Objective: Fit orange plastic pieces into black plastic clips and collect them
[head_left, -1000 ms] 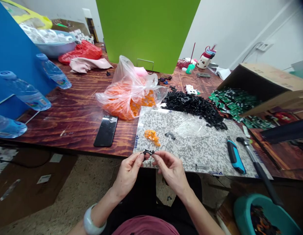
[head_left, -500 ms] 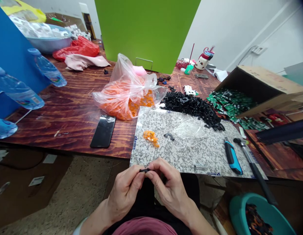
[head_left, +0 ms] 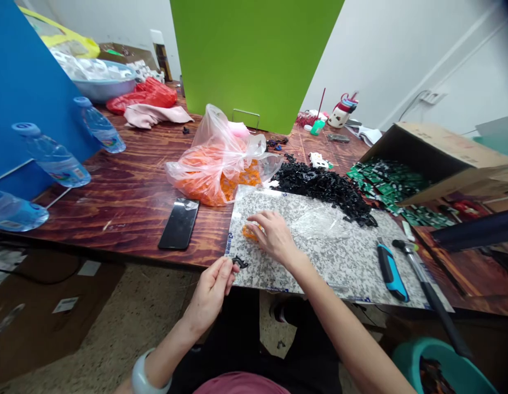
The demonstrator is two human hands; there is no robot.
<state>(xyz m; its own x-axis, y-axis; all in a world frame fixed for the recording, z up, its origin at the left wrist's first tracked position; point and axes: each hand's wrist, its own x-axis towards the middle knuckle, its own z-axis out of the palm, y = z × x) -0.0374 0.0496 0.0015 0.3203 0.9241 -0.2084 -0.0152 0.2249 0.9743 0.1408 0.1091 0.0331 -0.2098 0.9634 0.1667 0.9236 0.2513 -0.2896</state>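
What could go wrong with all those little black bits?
The black plastic piece pinched in the left hand is right by the board's edge, so it might slip and drop to the floor. The heap of black pieces could get bumped and spill. The hammer seems to stick out past the table's edge, so an arm might knock it down.

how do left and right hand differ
The left hand pinches a black plastic piece above the speckled board's near edge; the right hand lies palm down over an orange piece on the board. The left wrist wears a pale bangle, the right none. Both hands are bare.
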